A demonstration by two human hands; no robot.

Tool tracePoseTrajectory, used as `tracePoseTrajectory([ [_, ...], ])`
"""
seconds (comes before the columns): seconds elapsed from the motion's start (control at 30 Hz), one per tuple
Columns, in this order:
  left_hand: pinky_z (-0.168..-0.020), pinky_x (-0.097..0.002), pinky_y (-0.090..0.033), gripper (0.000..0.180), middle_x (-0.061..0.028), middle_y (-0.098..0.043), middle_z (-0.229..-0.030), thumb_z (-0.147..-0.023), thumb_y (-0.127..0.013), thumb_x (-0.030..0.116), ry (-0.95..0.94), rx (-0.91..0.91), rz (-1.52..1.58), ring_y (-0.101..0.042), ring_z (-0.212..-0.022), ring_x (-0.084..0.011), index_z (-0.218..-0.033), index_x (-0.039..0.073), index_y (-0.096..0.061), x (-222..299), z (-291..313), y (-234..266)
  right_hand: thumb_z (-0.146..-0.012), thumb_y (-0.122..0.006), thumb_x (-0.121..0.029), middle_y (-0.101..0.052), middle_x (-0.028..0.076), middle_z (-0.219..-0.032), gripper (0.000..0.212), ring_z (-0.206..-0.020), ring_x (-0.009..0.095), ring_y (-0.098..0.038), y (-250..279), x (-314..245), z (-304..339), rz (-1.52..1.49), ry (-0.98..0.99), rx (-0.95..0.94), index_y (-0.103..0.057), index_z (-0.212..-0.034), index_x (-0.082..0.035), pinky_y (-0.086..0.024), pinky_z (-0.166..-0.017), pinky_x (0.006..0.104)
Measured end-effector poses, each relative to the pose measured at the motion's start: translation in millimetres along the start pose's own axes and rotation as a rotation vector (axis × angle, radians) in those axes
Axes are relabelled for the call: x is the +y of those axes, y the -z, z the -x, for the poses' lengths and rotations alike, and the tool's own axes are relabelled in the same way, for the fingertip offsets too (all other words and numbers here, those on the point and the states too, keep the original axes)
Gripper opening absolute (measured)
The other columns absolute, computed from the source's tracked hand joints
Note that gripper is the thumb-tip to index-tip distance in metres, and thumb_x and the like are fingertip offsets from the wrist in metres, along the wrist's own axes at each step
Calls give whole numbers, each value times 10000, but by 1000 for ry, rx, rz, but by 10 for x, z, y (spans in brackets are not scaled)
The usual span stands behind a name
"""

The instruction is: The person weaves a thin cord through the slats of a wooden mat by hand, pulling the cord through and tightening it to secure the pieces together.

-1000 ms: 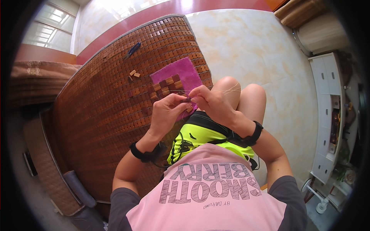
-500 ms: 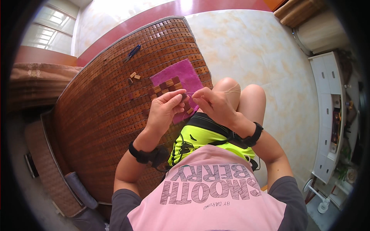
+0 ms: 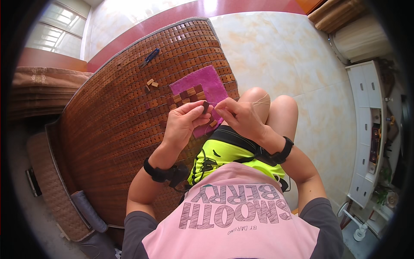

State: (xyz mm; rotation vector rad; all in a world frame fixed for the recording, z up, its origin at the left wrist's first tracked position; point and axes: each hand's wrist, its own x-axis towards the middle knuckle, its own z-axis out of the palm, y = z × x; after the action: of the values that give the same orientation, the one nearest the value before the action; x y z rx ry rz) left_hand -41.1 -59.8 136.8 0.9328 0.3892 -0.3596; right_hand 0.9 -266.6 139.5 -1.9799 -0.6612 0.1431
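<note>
I sit on a big mat of brown bamboo tiles [image 3: 108, 125] that covers the bed. The floor [image 3: 302, 60] beside it is of pale cream tiles with a marble pattern, and bright light shines on it. A dark red strip [image 3: 181, 15] runs along the wall. A window [image 3: 56, 32] is at my left, and a white cabinet [image 3: 364, 129] stands at my right.

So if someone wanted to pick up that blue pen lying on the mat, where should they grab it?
Probably mid-barrel, coming straight down from above. The blue pen lies flat and alone on the bamboo tile mat, slanted, so fingers should close across its narrow width, not its length.
</note>
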Motion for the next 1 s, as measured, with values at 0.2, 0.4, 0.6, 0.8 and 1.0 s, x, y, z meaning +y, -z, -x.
tracePoseTrajectory([
  [0.2, -811, -301, -587, 261, -184, -685, -1064, -920, -625, 10, -47, 75, -122, -698, -876, -192, -1167, -48, -564, -6, 13, -115, -937, -609, -156, -673, 134, -731, 145, -641, 295, -673, -28, 41, -16, 44, -24, -17, -569, -1045, -68, -506, -534, 382],
  [0.4, -786, -292, -594, 372, -173, -692, -995, -867, -693, 7, -65, 82, -161, -705, -850, -197, -1181, -66, -507, -82, 2, -94, -969, -555, -162, -662, 110, -709, 215, -641, 261, -679, -176, -25, 3, -6, -121, -97, -506, -1159, -74, -518, -556, 373],
  [0.6, -724, -237, -560, 423, -139, -719, -905, -835, -734, 38, -93, 81, -307, -684, -802, -132, -1176, -55, -502, -268, -9, -68, -988, -506, -182, -651, 99, -692, 172, -647, 276, -679, -201, 20, 33, 16, -90, -176, -519, -1115, -66, -524, -562, 377],
  [0.8, -756, -243, -542, 399, -120, -733, -895, -832, -740, 76, -129, 102, -502, -687, -845, -122, -1164, -19, -539, -403, -60, 18, -977, -530, -217, -660, 101, -718, 157, -667, 302, -677, -197, 48, -1, 96, -283, -348, -518, -1040, -74, -520, -578, 414],
  [1.0, -754, -246, -544, 384, -118, -733, -901, -821, -746, 81, -86, 107, -549, -692, -851, -126, -1138, -11, -550, -457, -151, 78, -901, -630, -146, -620, 121, -913, 108, -802, 300, -635, -303, 165, -111, 325, 205, -25, -571, -903, -55, -520, -677, 393],
])
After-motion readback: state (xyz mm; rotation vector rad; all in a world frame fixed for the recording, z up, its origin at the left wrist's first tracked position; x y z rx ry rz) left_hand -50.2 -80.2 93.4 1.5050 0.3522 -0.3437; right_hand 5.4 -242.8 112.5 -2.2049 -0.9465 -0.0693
